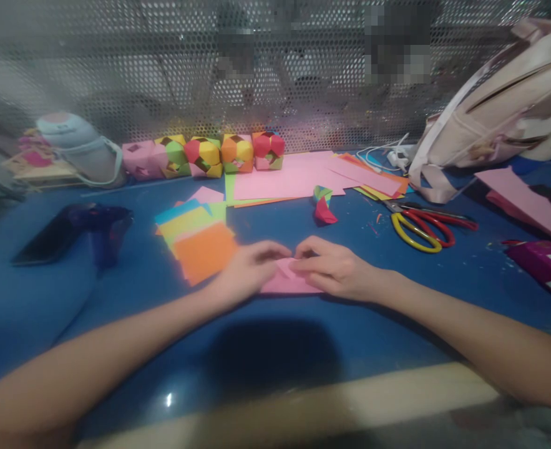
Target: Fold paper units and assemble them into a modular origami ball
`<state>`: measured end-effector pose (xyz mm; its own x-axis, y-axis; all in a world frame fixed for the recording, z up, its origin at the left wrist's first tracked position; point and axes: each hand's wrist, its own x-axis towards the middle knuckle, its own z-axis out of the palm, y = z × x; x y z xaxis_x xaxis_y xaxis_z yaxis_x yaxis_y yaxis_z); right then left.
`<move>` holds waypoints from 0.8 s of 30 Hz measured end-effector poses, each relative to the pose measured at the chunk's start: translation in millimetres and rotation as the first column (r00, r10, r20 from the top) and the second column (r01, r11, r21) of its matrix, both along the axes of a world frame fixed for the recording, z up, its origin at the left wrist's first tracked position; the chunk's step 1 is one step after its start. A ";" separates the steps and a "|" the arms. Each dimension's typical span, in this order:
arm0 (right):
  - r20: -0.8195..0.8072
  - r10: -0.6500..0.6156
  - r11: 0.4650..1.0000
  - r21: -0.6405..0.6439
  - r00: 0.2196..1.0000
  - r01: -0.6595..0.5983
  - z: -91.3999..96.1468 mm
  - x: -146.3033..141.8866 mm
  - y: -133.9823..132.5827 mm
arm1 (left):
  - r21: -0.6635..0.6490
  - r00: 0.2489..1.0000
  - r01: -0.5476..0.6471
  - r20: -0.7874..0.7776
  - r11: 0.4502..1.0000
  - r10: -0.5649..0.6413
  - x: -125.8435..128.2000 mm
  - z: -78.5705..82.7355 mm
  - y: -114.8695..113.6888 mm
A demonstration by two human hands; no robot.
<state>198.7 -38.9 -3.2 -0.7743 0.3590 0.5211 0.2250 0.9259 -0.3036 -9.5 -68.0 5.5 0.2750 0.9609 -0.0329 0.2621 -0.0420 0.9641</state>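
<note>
A pink sheet of paper [288,284], partly folded, lies on the blue tabletop in front of me. My left hand [255,265] is closed on its left side, fingers curled at the upper edge. From the right, my right hand [334,265] grips the same paper with its fingers bent over the fold. Both hands almost meet at the top of the sheet, and my fingertips hide part of it. Beside my left hand lies a fan of coloured paper squares [204,249], orange uppermost. A small folded paper piece [324,211], red and green, rests beyond my right hand.
Folded paper balls [238,154] line the back by a perforated metal screen [163,81]. Pink sheets [279,178] lie there too. Scissors [418,231], a purple power strip [540,262] and a backpack [509,93] are right; a bottle [85,149], phone [45,237] and glue gun [103,231] left.
</note>
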 end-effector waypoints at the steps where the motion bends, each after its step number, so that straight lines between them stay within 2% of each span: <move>1: 0.008 -0.004 1.000 0.010 1.000 0.004 -0.3 0.0 0.2 | -0.009 1.000 0.008 0.010 1.000 -0.008 0.3 0.8 -0.2; 5: 0.004 -0.004 0.999 0.036 1.000 0.003 -0.1 -1.6 -1.2 | -0.007 1.000 0.006 0.013 1.000 -0.006 1.7 0.3 0.6; 11: -0.120 -0.041 0.998 -0.054 0.992 0.035 0.7 -8.2 -8.5 | 0.086 1.000 -0.006 -0.022 0.996 0.008 2.4 -5.0 -1.3; 16: -0.138 -0.244 0.960 -0.173 0.960 0.219 2.5 -12.0 -13.2 | 0.307 0.986 0.036 -0.166 0.951 0.016 3.1 -0.3 -8.4; 18: -0.134 -0.289 0.943 -0.210 0.948 0.258 3.7 -12.4 -13.8 | 0.347 0.981 0.045 -0.192 0.937 0.024 3.0 0.3 -8.8; 24: -0.171 -0.292 0.944 -0.210 0.941 0.255 1.9 -11.0 -10.8 | 0.198 0.988 0.098 -0.134 0.975 -0.072 0.2 -5.9 -4.1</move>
